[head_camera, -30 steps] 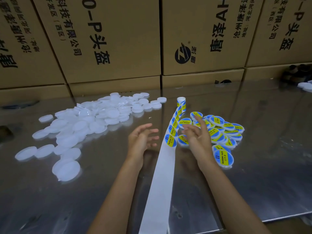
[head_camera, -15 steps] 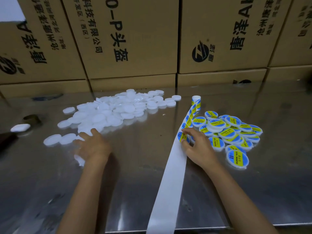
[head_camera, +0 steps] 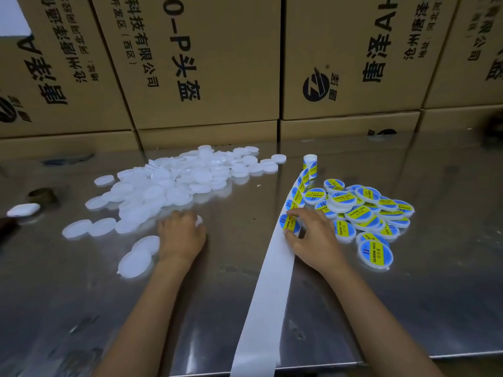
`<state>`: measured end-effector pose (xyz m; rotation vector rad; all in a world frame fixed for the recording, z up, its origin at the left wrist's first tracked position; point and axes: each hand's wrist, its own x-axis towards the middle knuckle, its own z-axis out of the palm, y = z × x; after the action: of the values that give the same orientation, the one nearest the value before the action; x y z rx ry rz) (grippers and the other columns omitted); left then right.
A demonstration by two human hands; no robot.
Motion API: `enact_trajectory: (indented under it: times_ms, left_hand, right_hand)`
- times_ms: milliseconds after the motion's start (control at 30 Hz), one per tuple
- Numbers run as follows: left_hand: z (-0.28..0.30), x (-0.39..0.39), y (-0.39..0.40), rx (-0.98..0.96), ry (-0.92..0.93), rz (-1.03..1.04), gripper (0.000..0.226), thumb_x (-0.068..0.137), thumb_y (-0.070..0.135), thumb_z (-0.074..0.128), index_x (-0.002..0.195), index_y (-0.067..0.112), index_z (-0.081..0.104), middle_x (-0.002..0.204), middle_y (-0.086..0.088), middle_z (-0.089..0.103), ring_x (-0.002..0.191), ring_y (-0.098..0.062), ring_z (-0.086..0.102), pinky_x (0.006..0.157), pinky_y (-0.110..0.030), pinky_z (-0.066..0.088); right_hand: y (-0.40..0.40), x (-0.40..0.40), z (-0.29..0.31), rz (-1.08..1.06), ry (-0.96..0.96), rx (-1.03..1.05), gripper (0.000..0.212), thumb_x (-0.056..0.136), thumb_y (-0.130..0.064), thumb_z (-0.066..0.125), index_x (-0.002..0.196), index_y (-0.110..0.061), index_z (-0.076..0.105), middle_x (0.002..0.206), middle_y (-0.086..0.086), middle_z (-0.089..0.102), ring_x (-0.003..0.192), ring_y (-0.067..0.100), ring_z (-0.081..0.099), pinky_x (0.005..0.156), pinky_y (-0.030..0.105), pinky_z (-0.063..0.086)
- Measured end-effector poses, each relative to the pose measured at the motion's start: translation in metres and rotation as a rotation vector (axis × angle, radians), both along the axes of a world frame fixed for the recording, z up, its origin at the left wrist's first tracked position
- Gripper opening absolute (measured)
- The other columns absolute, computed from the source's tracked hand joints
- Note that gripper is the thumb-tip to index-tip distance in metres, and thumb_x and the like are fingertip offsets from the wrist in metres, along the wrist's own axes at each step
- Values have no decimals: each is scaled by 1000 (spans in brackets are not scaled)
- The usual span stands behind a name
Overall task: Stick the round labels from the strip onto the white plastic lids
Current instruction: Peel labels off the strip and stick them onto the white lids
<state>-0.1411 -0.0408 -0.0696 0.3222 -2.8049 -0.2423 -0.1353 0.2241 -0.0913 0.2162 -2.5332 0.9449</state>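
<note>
A heap of plain white plastic lids (head_camera: 174,183) lies at the left middle of the steel table. My left hand (head_camera: 181,235) is curled around one white lid (head_camera: 199,220) at the heap's near edge. A white backing strip (head_camera: 266,295) runs from the table's front edge up to a small roll (head_camera: 310,164), carrying round blue and yellow labels. My right hand (head_camera: 310,235) pinches the nearest label (head_camera: 289,223) on the strip between thumb and fingers. To its right lies a pile of labelled lids (head_camera: 364,213).
Stacked cardboard boxes (head_camera: 206,63) wall off the back of the table. A small white case (head_camera: 23,209) and a dark ring (head_camera: 42,195) sit at the far left. The table's front edge (head_camera: 408,357) runs along the bottom right.
My left hand went left to the white heap and came back a little with one lid in it. My right hand went from the labelled pile to the strip and took hold of the nearest label.
</note>
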Motion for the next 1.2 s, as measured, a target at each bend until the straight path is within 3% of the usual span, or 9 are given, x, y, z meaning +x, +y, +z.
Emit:
enact_trajectory:
  times_ms: [100, 267, 367, 467, 567, 667, 733, 900, 1200]
  left_hand:
    - [-4, -6, 26, 172, 70, -194, 32, 96, 26, 56, 120, 7, 64, 117, -20, 64, 113, -37, 57, 99, -41, 43]
    - [11, -15, 73, 850, 133, -299, 27, 103, 31, 47, 122, 24, 64, 119, -2, 67, 114, -21, 59, 96, -30, 45]
    - [22, -20, 95, 1398, -24, -282, 29, 105, 29, 34, 112, 29, 62, 94, -7, 74, 89, -22, 62, 71, -31, 51]
    - [22, -22, 107, 1639, -87, -324, 36, 106, 32, 33, 123, 16, 60, 88, -13, 73, 74, -21, 64, 62, -29, 53]
    - [18, -24, 115, 1753, -133, -337, 40, 107, 38, 34, 129, 12, 55, 101, -18, 69, 85, -27, 70, 72, -31, 61]
    - [15, -26, 119, 1770, -161, -343, 44, 106, 38, 39, 137, 8, 49, 110, -21, 66, 99, -33, 68, 91, -42, 56]
    - [14, -27, 119, 1753, -185, -363, 47, 106, 37, 40, 143, 8, 45, 117, -23, 65, 100, -32, 68, 94, -48, 55]
    - [12, -26, 121, 1723, -242, -393, 48, 106, 37, 39, 147, 12, 42, 128, -26, 63, 94, -27, 69, 89, -44, 57]
    - [9, -25, 116, 1677, -274, -380, 43, 106, 36, 41, 139, 10, 49, 112, -21, 65, 84, -24, 70, 71, -31, 60]
  right_hand:
    - [1, -1, -4, -19, -40, 72, 43, 83, -30, 69, 125, -26, 61, 117, -6, 61, 120, 17, 48, 103, 31, 25]
    - [0, -2, -4, -60, -46, 107, 46, 81, -41, 69, 124, -28, 62, 120, -9, 61, 124, 12, 45, 115, 35, 17]
    - [-2, -3, -4, -82, -20, 125, 23, 85, -47, 63, 101, -31, 69, 97, -15, 62, 114, 8, 50, 113, 39, 21]
    - [-2, -4, -3, -68, -2, 117, 17, 90, -40, 60, 79, -29, 67, 75, -20, 55, 105, 8, 52, 111, 40, 24]
    - [0, -4, -2, -53, -1, 124, 5, 85, -35, 69, 87, -31, 71, 85, -21, 59, 109, 5, 50, 113, 39, 20]
    - [3, -2, -1, -28, -21, 113, 18, 82, -38, 73, 99, -34, 69, 90, -23, 55, 112, 3, 47, 115, 35, 15]
    - [4, 0, 0, -16, -35, 118, 25, 82, -39, 73, 106, -37, 68, 87, -25, 51, 114, 3, 45, 114, 32, 13]
    - [4, 2, 5, 9, -74, 127, 26, 84, -37, 73, 109, -38, 70, 82, -24, 47, 112, 8, 44, 112, 35, 19]
    - [-2, 5, 3, -4, -33, 55, 16, 81, -27, 71, 84, -40, 63, 70, -24, 44, 103, 6, 44, 107, 30, 17]
